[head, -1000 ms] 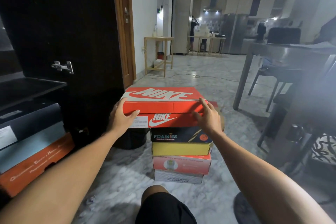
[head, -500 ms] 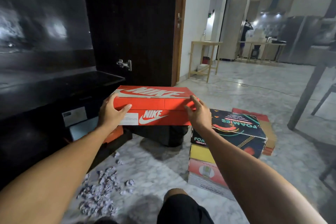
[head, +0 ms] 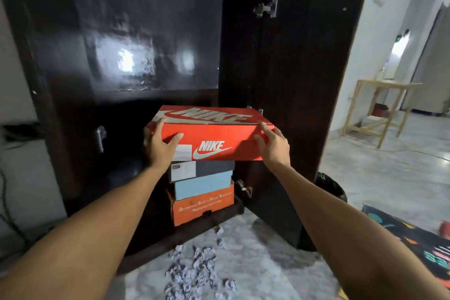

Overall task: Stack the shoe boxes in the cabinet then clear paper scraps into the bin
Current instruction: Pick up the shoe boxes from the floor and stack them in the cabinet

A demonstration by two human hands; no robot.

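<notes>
1. Marble floor (head: 379, 185) runs across the lower and right part of the frame, and a dark cabinet (head: 136, 39) with its door (head: 304, 85) swung open fills the upper left and centre.
2. At frame centre the red shoe box (head: 209, 133) is held at its two near corners: the left hand (head: 162, 145) wraps the left corner with the thumb on the front face, and the right hand (head: 274, 145) grips the right corner with curled fingers.
3. Just below it, inside the cabinet, stand three stacked boxes: a dark box (head: 202, 170), a light blue box (head: 203, 186) and an orange box (head: 203, 207) at the bottom.
4. By my judgement the stacking step is in hand; next, the red box must be squared over the dark box, lowered flat and pushed back.
5. Paper scraps (head: 194, 273) lie on the floor at lower centre, not yet cleared.
6. Whether the red box already rests on the stack cannot be told, since its front hides the contact.
7. Behind the door's lower edge a dark round object (head: 333, 189), perhaps the bin, is mostly hidden; a patterned box (head: 421, 246) is cut off at lower right.
</notes>
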